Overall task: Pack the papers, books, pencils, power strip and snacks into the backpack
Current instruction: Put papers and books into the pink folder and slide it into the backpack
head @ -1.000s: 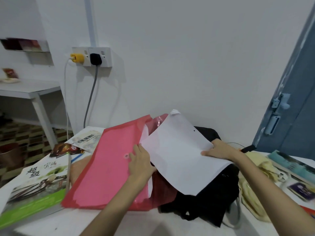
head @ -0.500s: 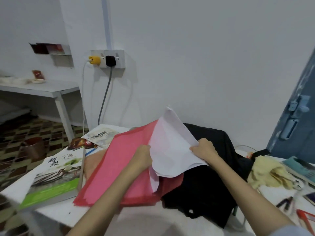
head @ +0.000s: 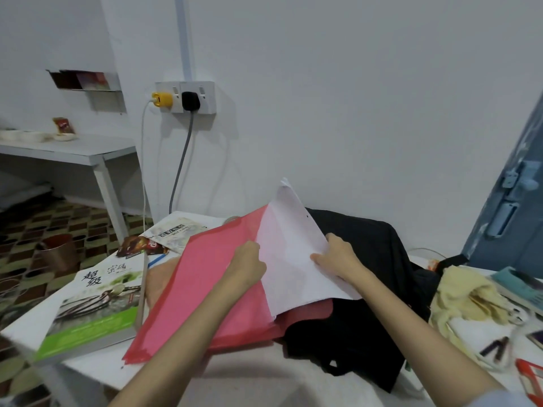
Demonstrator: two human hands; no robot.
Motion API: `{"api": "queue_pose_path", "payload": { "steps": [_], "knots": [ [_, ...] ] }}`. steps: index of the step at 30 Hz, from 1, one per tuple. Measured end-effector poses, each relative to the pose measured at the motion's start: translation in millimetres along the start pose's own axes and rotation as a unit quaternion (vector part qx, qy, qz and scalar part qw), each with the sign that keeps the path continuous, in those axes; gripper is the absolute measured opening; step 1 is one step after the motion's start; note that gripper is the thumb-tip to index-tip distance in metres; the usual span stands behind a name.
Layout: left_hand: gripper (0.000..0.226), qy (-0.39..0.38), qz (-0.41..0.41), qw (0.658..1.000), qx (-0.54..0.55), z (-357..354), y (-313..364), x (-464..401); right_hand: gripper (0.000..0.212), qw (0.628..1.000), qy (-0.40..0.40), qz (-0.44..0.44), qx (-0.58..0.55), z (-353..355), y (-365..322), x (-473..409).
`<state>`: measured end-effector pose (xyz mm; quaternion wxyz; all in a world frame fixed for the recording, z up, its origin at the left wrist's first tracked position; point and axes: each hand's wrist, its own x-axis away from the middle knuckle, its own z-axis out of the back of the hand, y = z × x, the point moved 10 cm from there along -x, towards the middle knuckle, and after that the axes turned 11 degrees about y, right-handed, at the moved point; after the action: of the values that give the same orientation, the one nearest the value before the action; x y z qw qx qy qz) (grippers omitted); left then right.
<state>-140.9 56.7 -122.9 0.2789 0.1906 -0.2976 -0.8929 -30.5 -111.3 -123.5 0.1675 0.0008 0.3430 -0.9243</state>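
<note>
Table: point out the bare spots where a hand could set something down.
Bare white table shows along the near edge, between the red folder and the black backpack. The left is crowded by the green book, the right by the yellow cloth and small items.

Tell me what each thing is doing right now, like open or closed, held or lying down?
Red folder: open, left hand holds its flap.
White paper: partly inside the folder, right hand holds its edge.
Black backpack: lying on the table, under the folder.
Green book: closed, lying flat.
Black plug: plugged into the wall socket.
Yellow plug: plugged in.
</note>
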Motion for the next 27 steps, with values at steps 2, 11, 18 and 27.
{"api": "queue_pose_path", "payload": {
  "steps": [2, 11, 18, 27],
  "knots": [
    [0.025, 0.001, 0.0, 1.0, 0.029, -1.7, 0.2, -3.5, 0.027, 0.995, 0.033, 0.061, 0.072, 7.3, -17.0, 3.0],
    [0.05, 0.013, -0.058, 0.992, 0.109, -14.3, 9.6, 6.8, 0.029, 0.976, 0.052, 0.177, 0.113, 7.3, -54.0, 0.9],
    [0.058, 0.02, -0.04, 0.987, 0.156, -15.1, 6.8, 6.6, 0.024, 0.945, 0.136, 0.223, 0.196, 11.2, -63.5, 0.0],
    [0.054, 0.0, -0.059, 0.984, 0.171, -17.0, 17.5, -1.6, 0.03, 0.999, 0.0, 0.023, -0.031, -16.8, -37.9, -22.2]
  ]
}}
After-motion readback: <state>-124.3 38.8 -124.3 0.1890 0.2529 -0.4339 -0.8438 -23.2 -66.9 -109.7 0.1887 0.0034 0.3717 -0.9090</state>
